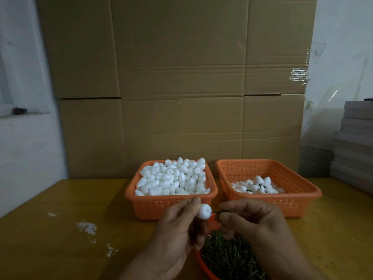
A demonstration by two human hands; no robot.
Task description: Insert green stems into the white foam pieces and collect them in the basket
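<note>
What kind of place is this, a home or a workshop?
Probably a small craft or assembly workshop. Two orange baskets sit on the table, the left basket heaped with foam pieces, the right basket holding a few stemmed ones. Big cardboard boxes are stacked behind, and a tray of green stems lies under the hands.

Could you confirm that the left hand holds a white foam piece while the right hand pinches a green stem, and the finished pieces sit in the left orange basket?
Not quite: the head view shows the finished stemmed pieces in the right orange perforated plastic basket. The rest is right.
</note>
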